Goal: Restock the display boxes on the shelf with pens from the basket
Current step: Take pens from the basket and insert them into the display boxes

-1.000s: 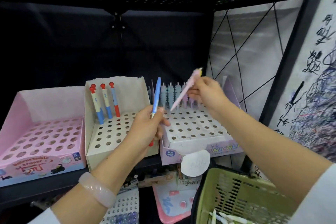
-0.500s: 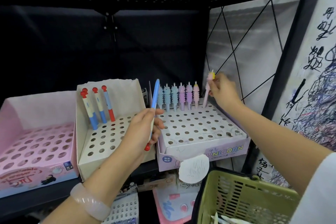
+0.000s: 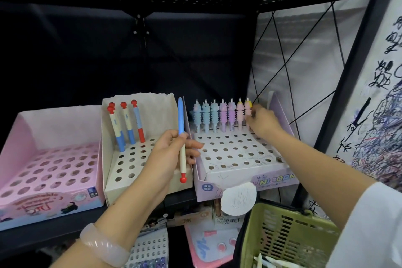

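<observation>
Over at the back row of the unicorn box [image 3: 250, 172], right hand [image 3: 262, 121] pinching the pink pen [image 3: 247, 112] into the end hole, left hand [image 3: 171, 154] gripping a blue pen [image 3: 181, 128], probably headed next for the cream box [image 3: 139, 165], basket [image 3: 289, 237] below.

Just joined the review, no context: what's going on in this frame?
A person is restocking pen display boxes on a shelf. The right hand pinches a pink ridged unicorn pen at the right end of the back row in the lilac perforated Unicorn box. The left hand grips a blue-and-cream pen with a red ball tip, ball end down, between the boxes. A green plastic basket sits below.
</observation>
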Available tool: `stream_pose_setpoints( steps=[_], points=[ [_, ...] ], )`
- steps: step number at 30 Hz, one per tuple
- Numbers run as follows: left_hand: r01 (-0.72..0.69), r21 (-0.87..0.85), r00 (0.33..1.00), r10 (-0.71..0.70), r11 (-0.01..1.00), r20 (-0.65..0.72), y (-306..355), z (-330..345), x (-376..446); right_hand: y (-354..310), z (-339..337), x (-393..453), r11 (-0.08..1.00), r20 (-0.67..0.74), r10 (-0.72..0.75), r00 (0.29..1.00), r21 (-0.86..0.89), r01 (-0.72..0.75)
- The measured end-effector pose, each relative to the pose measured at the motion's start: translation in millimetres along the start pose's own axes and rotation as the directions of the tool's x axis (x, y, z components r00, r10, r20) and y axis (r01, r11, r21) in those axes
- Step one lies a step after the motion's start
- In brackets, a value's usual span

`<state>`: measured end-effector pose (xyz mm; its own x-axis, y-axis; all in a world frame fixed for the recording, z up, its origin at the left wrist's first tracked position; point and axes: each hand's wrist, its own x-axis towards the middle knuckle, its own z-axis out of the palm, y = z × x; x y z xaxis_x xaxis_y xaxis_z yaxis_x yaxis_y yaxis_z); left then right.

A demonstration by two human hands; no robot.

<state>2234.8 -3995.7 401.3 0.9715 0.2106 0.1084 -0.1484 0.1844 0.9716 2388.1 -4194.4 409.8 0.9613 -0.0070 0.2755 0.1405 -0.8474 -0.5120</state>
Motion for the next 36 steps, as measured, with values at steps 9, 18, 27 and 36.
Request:
stream_pose_setpoints(
  steps=[9, 18, 27, 36],
  points=[
    [-0.007, -0.191, 0.998, -0.006, 0.982, -0.07, 19, -26, -3, -89, -4, -81, 0.673, -0.005, -0.718, 0.696, 0.251, 0.696],
    [0.151, -0.299, 0.981, -0.179, 0.942, -0.069, 28, -46, -19, -132, 21, -107, 0.452, -0.184, -0.844, 0.505, 0.264, 0.852],
    [-0.088, 0.292, 0.964, 0.155, 0.952, -0.215, 41, -106, -29, -187, 38, -89, 0.693, -0.202, -0.499, 0.842, 0.49, 0.528],
    [-0.122, 0.428, 0.954, 0.224, 0.896, -0.197, 37, -146, -35, -210, 67, -80, 0.783, -0.11, -0.475, 0.873, 0.4, 0.476]
  ],
)
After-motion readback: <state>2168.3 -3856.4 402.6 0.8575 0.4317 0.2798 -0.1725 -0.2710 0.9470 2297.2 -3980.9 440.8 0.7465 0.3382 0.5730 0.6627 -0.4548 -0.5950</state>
